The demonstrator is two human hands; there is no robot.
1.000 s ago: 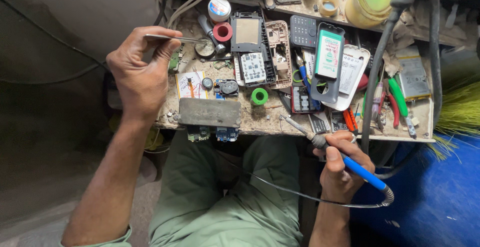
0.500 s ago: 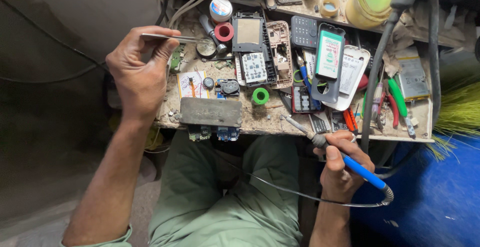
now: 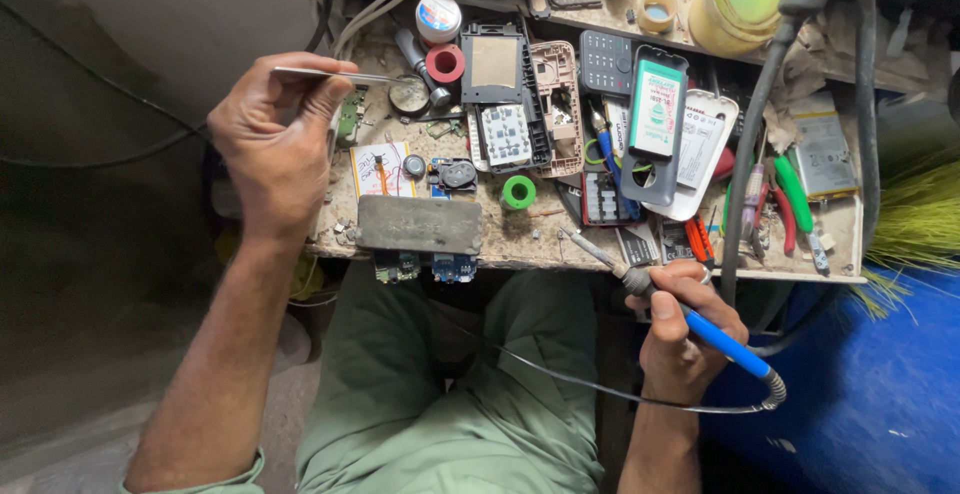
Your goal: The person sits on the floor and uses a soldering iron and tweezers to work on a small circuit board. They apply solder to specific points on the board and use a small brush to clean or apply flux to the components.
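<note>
The left hand [image 3: 275, 144] pinches thin metal tweezers [image 3: 335, 76], fingers closed tight, with the tips over a small round tin [image 3: 409, 95] on the messy workbench [image 3: 520, 244]. The right hand [image 3: 685, 329] is wrapped shut around a blue soldering iron [image 3: 655, 292] at the bench's front edge. It is best to keep both hands steady and the hot tip away from fingers and plastic parts.

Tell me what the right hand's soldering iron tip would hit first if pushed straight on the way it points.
The right hand aims the blue-handled soldering iron up and left. Going straight on, its tip would probably first meet the bare wooden bench top, then the small green ring; depth is hard to judge.
</note>
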